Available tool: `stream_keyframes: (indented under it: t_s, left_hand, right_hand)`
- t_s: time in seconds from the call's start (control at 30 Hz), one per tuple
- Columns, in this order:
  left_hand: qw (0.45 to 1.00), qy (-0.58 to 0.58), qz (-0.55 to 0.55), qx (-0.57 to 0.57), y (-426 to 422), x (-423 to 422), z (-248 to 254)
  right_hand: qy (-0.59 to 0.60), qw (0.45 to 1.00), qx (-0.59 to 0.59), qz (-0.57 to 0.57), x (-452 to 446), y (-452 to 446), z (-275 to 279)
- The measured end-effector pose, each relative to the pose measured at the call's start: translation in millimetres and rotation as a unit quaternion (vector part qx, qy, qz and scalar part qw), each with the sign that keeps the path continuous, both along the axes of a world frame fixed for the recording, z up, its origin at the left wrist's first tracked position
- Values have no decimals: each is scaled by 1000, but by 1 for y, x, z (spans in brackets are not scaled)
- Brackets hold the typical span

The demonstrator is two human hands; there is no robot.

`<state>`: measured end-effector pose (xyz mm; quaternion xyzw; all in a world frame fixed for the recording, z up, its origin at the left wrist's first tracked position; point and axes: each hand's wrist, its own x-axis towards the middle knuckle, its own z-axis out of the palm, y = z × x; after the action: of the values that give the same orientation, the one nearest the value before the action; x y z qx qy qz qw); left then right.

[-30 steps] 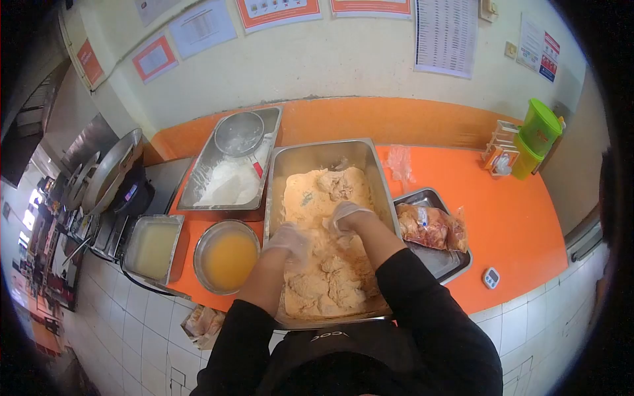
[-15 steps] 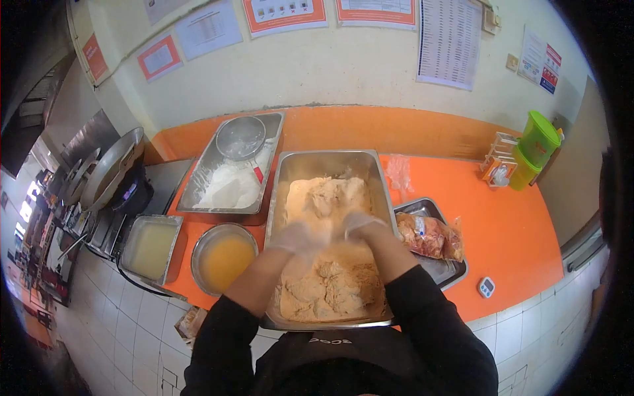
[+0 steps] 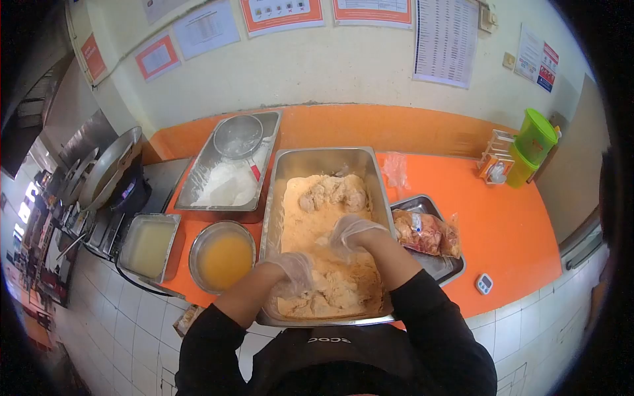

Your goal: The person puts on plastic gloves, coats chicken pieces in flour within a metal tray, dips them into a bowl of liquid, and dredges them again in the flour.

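A deep steel tray (image 3: 271,218) holds orange-tinted flour (image 3: 297,198). Coated pieces (image 3: 333,193) are heaped at its far end, and more lumpy coated pieces (image 3: 330,294) lie at the near end. My left hand (image 3: 294,270), in a clear plastic glove, is over the tray's left side at the near pieces, its fingertips hidden in the flour. Also gloved, my right hand (image 3: 350,236) is at the middle right of the tray, touching the flour, with its fingers pointing down and partly hidden. What either hand grips does not show.
To the left stand a tray of white flour (image 3: 228,185) with a sieve (image 3: 238,136), a bowl of orange liquid (image 3: 224,259) and a pan of pale liquid (image 3: 146,245). At right are bagged meat (image 3: 429,234), a timer (image 3: 484,284) and green containers (image 3: 531,142).
My hands were close together mid-tray; my left hand has moved nearer to my body, and my right stays near the middle right. More coated pieces now show heaped at the far end.
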<state>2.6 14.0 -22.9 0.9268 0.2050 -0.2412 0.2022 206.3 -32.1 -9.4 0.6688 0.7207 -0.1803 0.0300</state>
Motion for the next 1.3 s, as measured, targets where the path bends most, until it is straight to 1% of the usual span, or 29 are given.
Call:
stream_keyframes:
  t_s: [0.03,0.07,0.13,0.17,0.23,0.27,0.33,0.37,0.4,0.43,0.47,0.53,0.57,0.6,0.63,0.7,0.73,0.83,0.87,0.93,1.03,1.07,1.1,1.13,1.17,1.23,1.3]
  left_hand:
    - [1000,8,4,-2,-1,-1,6]
    - [1000,16,7,-4,-2,-1,12]
    - [994,89,-62,-12,-7,6,35]
    - [987,125,-97,-15,-6,10,44]
    - [991,114,-60,-41,4,12,53]
    - [992,110,-41,-56,8,12,56]
    - [988,86,-125,35,20,18,63]
    - [980,72,-165,82,27,21,68]
    - [980,21,-168,108,32,26,78]
    - [983,-16,-120,139,34,32,85]
    - [982,-54,-71,167,36,38,91]
    - [962,-96,126,224,35,56,96]
    - [956,-122,133,233,43,59,94]
    - [949,-148,140,242,53,63,88]
    - [941,-175,145,253,61,67,87]
    - [937,-143,159,274,58,66,97]
    - [935,-127,167,285,58,65,101]
    - [951,-102,123,264,73,61,98]
    - [958,-72,25,277,81,59,93]
    - [941,-10,-169,293,89,55,89]
    - [948,34,-184,256,73,48,86]
    - [962,17,-146,231,79,46,66]
    - [973,-1,-108,204,92,47,34]
    - [982,-18,-69,177,92,47,23]
    - [987,-31,-6,161,92,48,13]
    - [983,-54,115,132,82,53,16]
    - [975,-112,114,152,86,59,10]
  right_hand:
    - [-17,999,2,42,5,-3,1]
    - [-20,1000,1,5,7,-5,-1]
    - [-26,997,1,-73,9,-8,-4]
    - [-25,998,4,-57,9,-10,-1]
    - [-25,999,12,-26,10,-12,8]
    - [-59,997,38,-9,12,-6,9]
    - [-125,988,88,25,15,10,18]
    - [-80,986,143,-19,14,12,29]
    - [-35,978,197,-61,5,7,53]
    - [10,963,250,-102,-1,4,67]
    - [22,963,242,-118,0,6,59]
    - [49,961,225,-153,2,9,29]
    - [51,979,157,-118,2,7,16]
    - [46,995,70,-51,-2,2,2]
    - [49,999,-7,13,-9,-4,-14]
    - [76,989,-101,82,-34,-20,-30]
    - [90,983,-127,100,-47,-28,-36]
    - [101,978,-136,125,-64,-32,-51]
    - [103,976,-141,131,-64,-33,-51]
    - [102,973,-157,134,-51,-30,-46]
    - [68,976,-186,92,-12,-22,-31]
    - [46,980,-183,69,0,-17,-32]
    - [26,984,-172,42,10,-11,-34]
    - [11,988,-151,15,14,-5,-36]
    - [11,992,-123,-9,10,-3,-39]
    - [32,994,-82,-63,-9,-9,-21]
    - [42,998,-52,4,-21,13,-81]
